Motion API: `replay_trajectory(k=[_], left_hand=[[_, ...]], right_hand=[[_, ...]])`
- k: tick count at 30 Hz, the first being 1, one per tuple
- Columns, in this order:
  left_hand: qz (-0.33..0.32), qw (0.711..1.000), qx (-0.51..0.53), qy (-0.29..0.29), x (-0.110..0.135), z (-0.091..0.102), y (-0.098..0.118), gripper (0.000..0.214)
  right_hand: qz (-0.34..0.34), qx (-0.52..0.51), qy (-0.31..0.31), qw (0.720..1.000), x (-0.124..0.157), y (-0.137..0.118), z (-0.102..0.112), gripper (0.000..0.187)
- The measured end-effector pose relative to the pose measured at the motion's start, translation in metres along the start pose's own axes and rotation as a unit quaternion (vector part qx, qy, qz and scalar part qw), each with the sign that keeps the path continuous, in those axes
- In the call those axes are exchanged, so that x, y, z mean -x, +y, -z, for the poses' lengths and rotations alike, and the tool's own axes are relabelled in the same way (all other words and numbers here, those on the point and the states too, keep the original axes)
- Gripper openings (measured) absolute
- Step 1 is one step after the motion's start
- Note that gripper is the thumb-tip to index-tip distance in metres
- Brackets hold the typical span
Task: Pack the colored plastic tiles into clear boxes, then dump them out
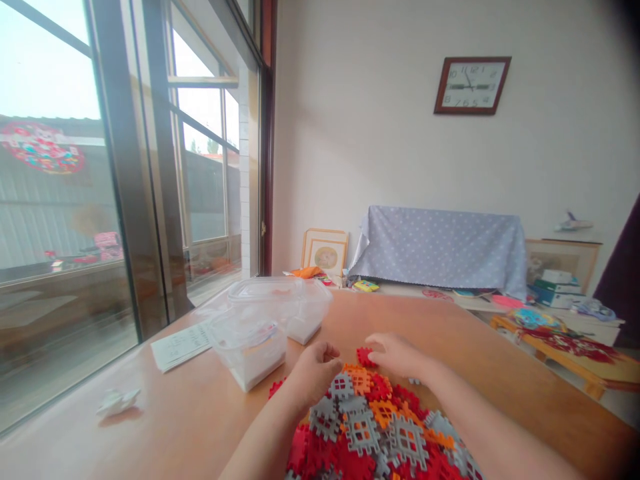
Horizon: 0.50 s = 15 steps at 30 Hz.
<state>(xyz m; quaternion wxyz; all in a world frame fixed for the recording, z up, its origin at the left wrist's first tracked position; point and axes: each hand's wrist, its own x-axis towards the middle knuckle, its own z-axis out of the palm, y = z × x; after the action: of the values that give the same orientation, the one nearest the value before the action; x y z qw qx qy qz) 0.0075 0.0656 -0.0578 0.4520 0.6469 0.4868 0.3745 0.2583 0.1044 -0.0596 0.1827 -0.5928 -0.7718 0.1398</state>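
Note:
A heap of interlocking plastic building squares (363, 430) in red, grey and orange lies on the wooden table in front of me. My right hand (395, 353) reaches in from the right, its fingers closed on a red building square (367, 357) just beyond the heap's far edge. On the left, my left hand (317, 367) hovers beside the heap near a grey building square (341, 386). Its fingers are loosely curled, with a small gap to the thumb and nothing visible between them. The undersides of both hands are hidden.
Two clear plastic containers (250, 360) stand left of the heap on the wooden table (400, 313). Beside them are a written paper pad (180, 345) and a crumpled tissue (119, 402). A low wooden stand (595, 373) is at the right, windows at the left.

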Motion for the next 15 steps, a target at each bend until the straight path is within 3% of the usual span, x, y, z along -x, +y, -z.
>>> replay_trajectory(k=[5, 8, 15], left_hand=[[-0.026, 0.986, -0.102, -0.126, 0.009, -0.001, 0.004, 0.024], [-0.055, 0.970, -0.142, -0.190, 0.017, 0.001, 0.010, 0.032], [-0.069, 0.948, -0.223, -0.216, 0.026, -0.003, 0.013, 0.044]], right_hand=[[0.053, -0.103, -0.031, 0.993, 0.044, -0.025, 0.015, 0.041], [0.047, -0.147, -0.036, 0.987, 0.072, -0.026, 0.021, 0.043], [-0.003, -0.097, 0.012, 0.995, 0.089, 0.002, 0.012, 0.044]])
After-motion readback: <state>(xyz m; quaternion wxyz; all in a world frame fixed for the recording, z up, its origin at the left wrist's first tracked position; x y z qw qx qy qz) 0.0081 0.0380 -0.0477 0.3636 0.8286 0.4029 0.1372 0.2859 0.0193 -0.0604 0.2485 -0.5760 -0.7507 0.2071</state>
